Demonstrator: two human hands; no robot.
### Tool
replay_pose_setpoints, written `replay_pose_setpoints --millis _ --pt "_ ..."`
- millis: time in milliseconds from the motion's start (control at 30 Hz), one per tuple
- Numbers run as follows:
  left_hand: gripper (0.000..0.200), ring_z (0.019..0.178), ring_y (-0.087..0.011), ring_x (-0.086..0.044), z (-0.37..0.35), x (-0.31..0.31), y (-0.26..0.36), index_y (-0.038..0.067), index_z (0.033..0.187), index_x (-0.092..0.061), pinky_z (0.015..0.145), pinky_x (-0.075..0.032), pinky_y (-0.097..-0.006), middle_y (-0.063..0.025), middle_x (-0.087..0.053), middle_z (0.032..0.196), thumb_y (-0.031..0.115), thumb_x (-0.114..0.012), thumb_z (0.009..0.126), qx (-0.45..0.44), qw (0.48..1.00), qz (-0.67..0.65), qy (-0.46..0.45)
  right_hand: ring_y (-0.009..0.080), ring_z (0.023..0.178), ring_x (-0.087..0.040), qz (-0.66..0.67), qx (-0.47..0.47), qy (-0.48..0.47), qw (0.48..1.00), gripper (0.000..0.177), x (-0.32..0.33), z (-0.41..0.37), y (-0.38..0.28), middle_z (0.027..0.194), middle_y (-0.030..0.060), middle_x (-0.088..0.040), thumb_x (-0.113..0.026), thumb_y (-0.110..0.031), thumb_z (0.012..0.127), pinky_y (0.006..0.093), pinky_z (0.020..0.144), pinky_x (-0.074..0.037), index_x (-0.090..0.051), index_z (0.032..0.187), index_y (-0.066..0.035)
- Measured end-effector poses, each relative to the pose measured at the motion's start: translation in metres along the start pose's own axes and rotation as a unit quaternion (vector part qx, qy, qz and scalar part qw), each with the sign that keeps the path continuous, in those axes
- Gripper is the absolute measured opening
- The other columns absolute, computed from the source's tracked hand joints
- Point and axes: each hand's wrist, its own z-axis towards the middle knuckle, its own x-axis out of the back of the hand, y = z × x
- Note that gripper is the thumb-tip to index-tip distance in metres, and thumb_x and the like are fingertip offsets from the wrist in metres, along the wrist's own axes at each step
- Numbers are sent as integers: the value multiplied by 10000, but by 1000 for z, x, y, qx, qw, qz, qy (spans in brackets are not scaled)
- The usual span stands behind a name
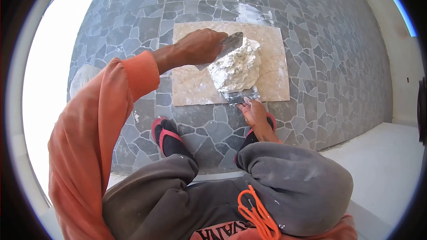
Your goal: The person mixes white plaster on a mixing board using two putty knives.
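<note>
Lying just above the centre of the frame: one lump of white paste (235,69), thick and stiff, with a rough, torn, crumbly surface. It is heaped rather than spread and is taller at its upper end. It is chalk-white with faint grey shadows in the folds.

Support: one beige tile (275,66), rectangular and marbled, lying flat on the floor (320,53). The lump sits on the tile's middle, and thin white smears show on the tile around it.

Floor: grey crazy-paving stone pattern with pale joints. There is a white dusty patch above the tile's upper edge.

Left hand (200,46): reaches in from the left of the frame in an orange sleeve (140,73). Its grip is clenched on the upper scraper (231,43), whose handle is hidden under the fingers. The grey metal blade presses against the lump's upper left side.

Right hand (254,112): below the tile's lower edge, with its grip closed on the near end of the lower scraper (242,95). Its fingertips are whitened. This blade lies flat on the tile and touches the lump's lower edge.

The lump stands between the two blades and is in contact with both.

Also in view: red sandals (162,135) over black socks, on the floor below the tile. Grey trousers (293,186) flecked with white and an orange drawstring (253,211) fill the bottom of the frame.
</note>
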Motion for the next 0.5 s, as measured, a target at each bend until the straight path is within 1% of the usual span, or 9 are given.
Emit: replay_pose_setpoints --millis 33,133,200,233,333,433,500 --pt "333 752 -379 -676 1 -1 0 -74 1182 -596 718 -520 -464 -284 -678 889 157 -549 947 6 1000 -2 -5 359 1138 -550 0 5 3 1000 314 -7 -1 -3 1136 167 -533 -476 85 879 606 1011 -422 -434 1182 14" --pt "340 768 -400 -671 -1 -5 -3 -87 1177 -591 741 -516 -473 -292 -674 889 160 -548 947 -25 999 15 17 385 1135 -576 -17 32 -31 999 317 -24 -3 -13 1189 198 -554 -489 67 877 589 1030 -434 -458 1190 29" --pt "340 788 -410 -668 -2 -6 -2 -91 1171 -590 756 -511 -480 -293 -672 890 157 -548 944 -7 1000 5 7 382 1133 -578 -48 37 -47 997 313 -34 2 -22 1193 202 -552 -489 67 877 586 1023 -444 -459 1188 45" --pt "339 798 -415 -667 -2 -6 0 -93 1169 -590 764 -508 -483 -293 -671 891 156 -548 942 1 1000 -1 2 378 1129 -581 -63 39 -52 996 317 -40 5 -27 1195 203 -550 -483 69 880 580 1011 -457 -455 1195 52" --pt "335 802 -420 -664 2 -10 1 -92 1166 -590 773 -504 -489 -299 -668 890 145 -541 935 -17 1000 -3 5 362 1110 -597 -104 40 -61 992 334 -60 9 -41 1197 204 -546 -458 81 889 559 969 -500 -440 1222 71" --pt "291 800 -431 -657 8 -16 4 -83 1100 -604 769 -499 -499 -299 -662 868 134 -539 919 -32 999 -7 19 362 1080 -613 -123 41 -54 990 323 -76 15 -51 1173 198 -558 -452 85 891 556 954 -522 -446 1214 94" --pt "256 791 -439 -650 11 -19 8 -76 1045 -605 764 -495 -505 -297 -658 851 128 -536 906 -40 999 -12 10 357 1064 -621 -142 43 -57 987 314 -87 18 -57 1158 194 -569 -453 86 891 551 948 -528 -459 1205 99"
